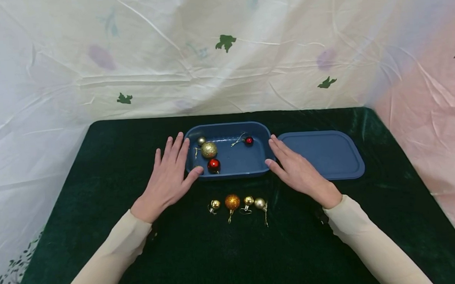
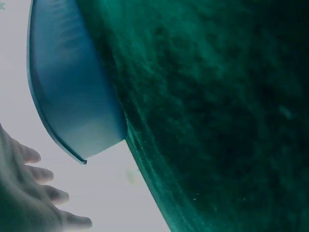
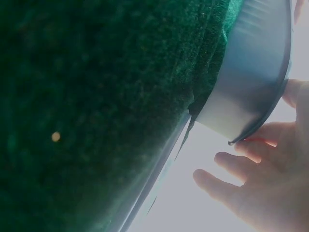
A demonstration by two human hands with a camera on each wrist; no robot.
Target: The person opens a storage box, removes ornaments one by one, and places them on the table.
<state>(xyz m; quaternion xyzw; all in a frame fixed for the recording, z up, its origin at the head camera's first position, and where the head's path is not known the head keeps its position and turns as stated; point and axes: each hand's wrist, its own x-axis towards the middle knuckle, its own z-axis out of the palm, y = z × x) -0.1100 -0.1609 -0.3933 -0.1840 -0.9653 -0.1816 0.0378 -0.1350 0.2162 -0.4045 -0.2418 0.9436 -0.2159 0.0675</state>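
A blue rectangular container (image 1: pixel 236 161) stands uncovered between my hands, its outer wall also seen in the left wrist view (image 2: pixel 77 87) and the right wrist view (image 3: pixel 248 67). My left hand (image 1: pixel 164 179) lies along its left end, fingers straight, thumb over the front corner. At the right end, my right hand (image 1: pixel 302 172) touches the rim with extended fingers. Inside are a glittery gold bauble (image 1: pixel 208 150), a small gold one (image 1: pixel 201 140), a red bauble (image 1: pixel 213 165) and a smaller red one (image 1: pixel 248 141). Something gold shows partly behind my left thumb.
A flat blue lid (image 1: pixel 328 156) lies right of the container, partly behind my right hand. In front, an orange glitter bauble (image 1: pixel 232 202) lies in a row with small gold baubles (image 1: pixel 215 204), (image 1: pixel 248 200) and a pale gold bauble (image 1: pixel 259 203). Dark green cloth (image 1: pixel 233 253) covers the table.
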